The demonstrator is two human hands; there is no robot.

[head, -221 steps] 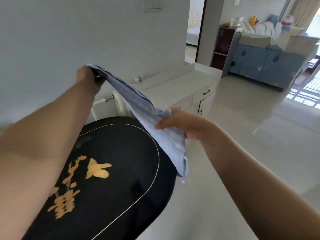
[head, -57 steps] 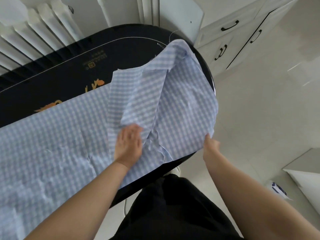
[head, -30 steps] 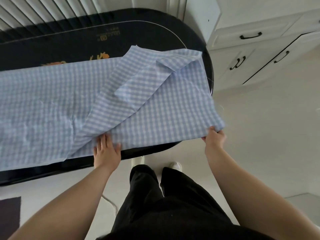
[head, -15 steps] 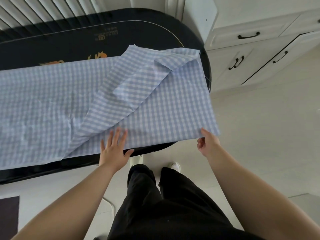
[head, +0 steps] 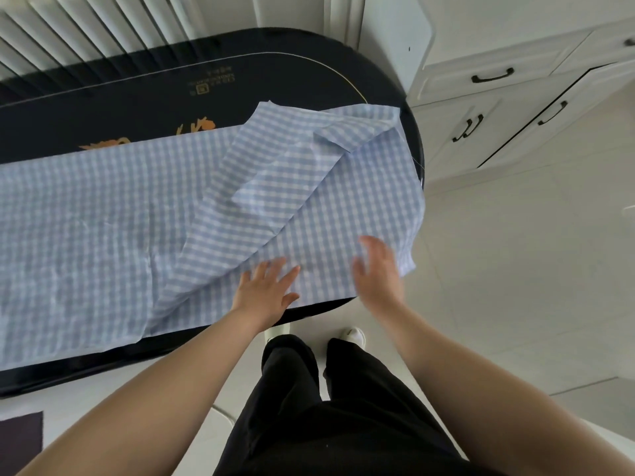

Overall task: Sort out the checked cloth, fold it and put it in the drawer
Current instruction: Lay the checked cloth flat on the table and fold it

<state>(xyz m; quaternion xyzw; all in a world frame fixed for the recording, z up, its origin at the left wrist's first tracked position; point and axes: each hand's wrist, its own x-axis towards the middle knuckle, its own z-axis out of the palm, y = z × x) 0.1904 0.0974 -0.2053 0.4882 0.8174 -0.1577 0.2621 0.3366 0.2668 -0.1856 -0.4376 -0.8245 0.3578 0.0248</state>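
Observation:
The blue-and-white checked cloth (head: 103, 218) lies spread along a black oval table (head: 144, 87), with a crumpled flap folded over diagonally at its right end. Its right edge hangs past the table's rounded end. My left hand (head: 266, 292) lies flat on the cloth at its near edge, fingers spread. My right hand (head: 378, 269) hovers or rests over the cloth's near right corner, fingers apart and blurred. The white drawer (head: 488, 77) with a black handle is at the upper right, closed.
A white radiator (head: 86, 25) runs behind the table. White cabinet doors (head: 508, 132) with black handles stand to the right. Pale tiled floor (head: 515, 252) stretches right of the table. My black-trousered legs stand against the table's near edge.
My right hand let go of the cloth's hanging corner and came up over the cloth. My left hand slid a little forward onto the cloth, flat.

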